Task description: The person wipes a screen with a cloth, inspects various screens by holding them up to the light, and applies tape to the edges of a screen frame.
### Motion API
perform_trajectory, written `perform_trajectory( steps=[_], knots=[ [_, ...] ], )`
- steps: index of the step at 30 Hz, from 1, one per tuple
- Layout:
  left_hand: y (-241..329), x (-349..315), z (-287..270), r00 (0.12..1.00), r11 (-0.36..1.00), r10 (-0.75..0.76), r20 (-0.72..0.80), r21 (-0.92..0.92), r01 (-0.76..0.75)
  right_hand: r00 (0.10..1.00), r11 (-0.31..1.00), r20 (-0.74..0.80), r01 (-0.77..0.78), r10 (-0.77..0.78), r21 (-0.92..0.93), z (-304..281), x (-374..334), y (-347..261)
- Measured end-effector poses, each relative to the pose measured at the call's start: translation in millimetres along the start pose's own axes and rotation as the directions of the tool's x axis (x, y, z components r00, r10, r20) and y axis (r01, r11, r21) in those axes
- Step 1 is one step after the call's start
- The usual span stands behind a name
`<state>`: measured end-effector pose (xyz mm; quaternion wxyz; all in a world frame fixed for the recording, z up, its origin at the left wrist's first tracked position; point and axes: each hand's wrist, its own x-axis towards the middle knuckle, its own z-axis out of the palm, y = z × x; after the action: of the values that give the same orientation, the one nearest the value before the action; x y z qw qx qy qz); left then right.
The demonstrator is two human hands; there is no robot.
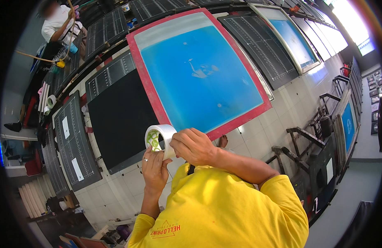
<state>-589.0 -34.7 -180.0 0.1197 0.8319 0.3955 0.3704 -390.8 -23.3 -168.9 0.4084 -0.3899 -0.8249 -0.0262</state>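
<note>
A wide roll of clear packing tape (167,133), its core printed with green circles, is held up in front of my chest. My left hand (154,167), with a ring on one finger, grips the roll from below. At the roll's right side my right hand (193,146) is closed, its fingertips pinched against the tape's outer face; whether they hold a tape end is hidden. Just beyond my hands lies a large screen printing frame (257,108) with a red border, blue coated mesh and a pale design in the middle.
A black board (118,118) lies left of the screen frame. Black printing pallets with white marks (261,49) stand in rows around. Another screen frame (312,65) rests at the far right. Metal brackets (302,136) jut out on the right. A person (58,25) sits at the far left.
</note>
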Motion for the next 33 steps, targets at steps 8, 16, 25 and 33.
perform_trajectory(
  steps=[8,16,25,33],
  knots=[
    [11,20,-5,0.967,0.967,-0.025,0.254,-0.24,0.088,0.975,0.916,0.21,-0.147,0.071,0.373,-43,-3,30],
    [27,39,20,0.908,0.864,0.085,0.409,-0.485,0.137,0.852,0.639,0.353,-0.523,0.387,0.564,-84,-26,40],
    [60,78,26,0.87,0.915,0.152,0.469,-0.4,0.056,0.787,0.623,0.12,-0.562,0.605,0.544,-109,-54,45],
    [98,124,-5,0.955,0.97,0.206,0.212,0.085,-0.228,0.896,0.855,-0.116,-0.36,0.428,0.373,-179,-26,31]
  ],
)
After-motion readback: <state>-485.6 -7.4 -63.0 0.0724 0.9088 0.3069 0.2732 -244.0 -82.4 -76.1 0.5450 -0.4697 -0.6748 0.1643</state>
